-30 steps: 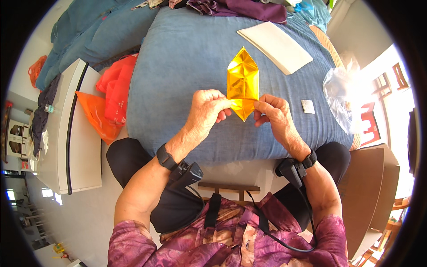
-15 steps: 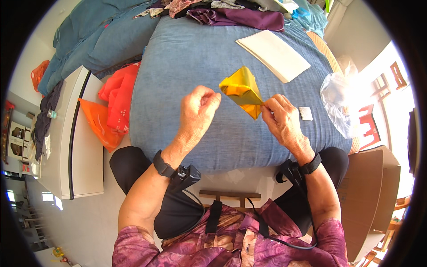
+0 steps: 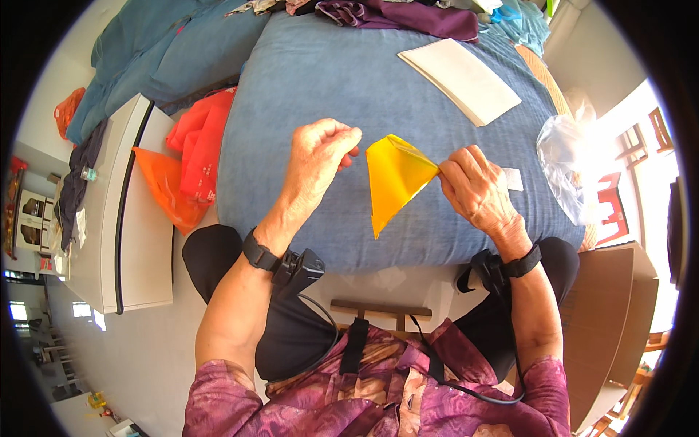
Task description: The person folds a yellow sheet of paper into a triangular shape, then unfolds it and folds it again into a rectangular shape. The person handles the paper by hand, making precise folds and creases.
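Blue cloth (image 3: 313, 80) spread wide in front of the seated person; white cabinet (image 3: 149, 218) to the left, cardboard box (image 3: 604, 320) at lower right. Purple cloth (image 3: 397, 18) bunched at the far edge. Red bag (image 3: 195, 142) and orange bag (image 3: 171, 193) between cabinet and blue cloth.

Yellow paper (image 3: 395, 178): folded, over the blue cloth, between the two hands. Matte face visible, tapering to a point at its lower end. Contact with the cloth below: cannot tell.

Right hand (image 3: 477, 188): fingers pinch the paper's right corner. Left hand (image 3: 320, 156): raised, just beside the paper and apart from it; fingers drawn together, thumb near the index finger, nothing visible in them.

White sheets (image 3: 460, 81) lie slantwise beyond the right hand. Small white square (image 3: 514, 179) just beside that hand, partly hidden by it. Clear plastic bag (image 3: 559, 167) farther right.
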A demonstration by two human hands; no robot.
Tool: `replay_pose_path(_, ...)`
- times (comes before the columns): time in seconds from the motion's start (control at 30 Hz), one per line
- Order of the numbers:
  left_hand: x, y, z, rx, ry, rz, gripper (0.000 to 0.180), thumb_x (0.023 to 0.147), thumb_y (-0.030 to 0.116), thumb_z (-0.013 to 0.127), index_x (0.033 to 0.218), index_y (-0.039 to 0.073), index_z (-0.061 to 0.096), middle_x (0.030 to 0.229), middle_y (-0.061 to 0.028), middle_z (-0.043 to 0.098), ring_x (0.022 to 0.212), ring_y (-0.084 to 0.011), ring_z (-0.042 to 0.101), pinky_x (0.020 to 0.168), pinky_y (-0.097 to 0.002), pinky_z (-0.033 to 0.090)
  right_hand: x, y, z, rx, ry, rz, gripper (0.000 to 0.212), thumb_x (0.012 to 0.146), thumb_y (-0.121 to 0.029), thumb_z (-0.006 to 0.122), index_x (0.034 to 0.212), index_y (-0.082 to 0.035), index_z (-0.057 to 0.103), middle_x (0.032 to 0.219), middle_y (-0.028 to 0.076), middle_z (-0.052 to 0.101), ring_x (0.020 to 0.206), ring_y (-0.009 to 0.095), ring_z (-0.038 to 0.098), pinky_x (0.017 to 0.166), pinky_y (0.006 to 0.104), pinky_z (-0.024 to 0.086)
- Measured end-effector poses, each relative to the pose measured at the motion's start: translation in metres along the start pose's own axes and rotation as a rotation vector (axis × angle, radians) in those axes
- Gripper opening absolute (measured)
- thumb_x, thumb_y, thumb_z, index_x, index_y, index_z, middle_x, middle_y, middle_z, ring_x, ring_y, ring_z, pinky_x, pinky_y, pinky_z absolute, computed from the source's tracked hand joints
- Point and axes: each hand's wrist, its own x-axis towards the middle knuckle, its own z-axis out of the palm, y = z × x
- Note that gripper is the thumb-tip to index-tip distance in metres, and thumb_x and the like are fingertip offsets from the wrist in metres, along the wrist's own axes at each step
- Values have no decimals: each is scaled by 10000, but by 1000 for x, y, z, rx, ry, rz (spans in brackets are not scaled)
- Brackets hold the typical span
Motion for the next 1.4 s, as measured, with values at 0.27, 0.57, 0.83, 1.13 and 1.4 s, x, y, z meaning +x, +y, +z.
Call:
replay_pose_path(0.27,3,-5,-3,-16,-182,-98,245,937,239,701,831,20,724,720,-15,661,641,-87,571,604,-250,444,0,-8,0,31,-3,-116,247,724,63,769,936,2,657,879,96,577,767,230,607,593,320,525)
replay_pose_path(0.57,7,-12,-6,-3,-256,-103,234,925,227,713,812,22,722,695,-2,648,614,-77,571,565,-244,439,0,-14,3,31,8,-163,253,695,66,765,913,-3,655,876,89,575,769,219,615,590,307,530)
replay_pose_path(0.83,7,-11,-5,19,-285,-92,245,927,224,710,794,18,715,677,-15,646,590,-81,571,551,-246,437,3,-15,7,32,52,-189,181,723,6,727,855,-19,604,782,60,469,713,189,530,565,295,499)
replay_pose_path(1.13,5,-11,-6,56,-300,-103,250,927,226,703,792,15,710,673,-24,648,588,-88,574,551,-249,438,2,-15,7,19,51,-181,167,748,4,729,867,-14,614,786,62,482,712,184,535,566,292,506)
replay_pose_path(1.4,5,-16,-5,9,-292,-117,213,925,185,700,806,9,707,700,-18,655,601,-80,565,562,-246,431,2,-15,7,15,62,-199,193,736,-5,732,905,5,639,810,71,509,749,189,570,594,288,527)
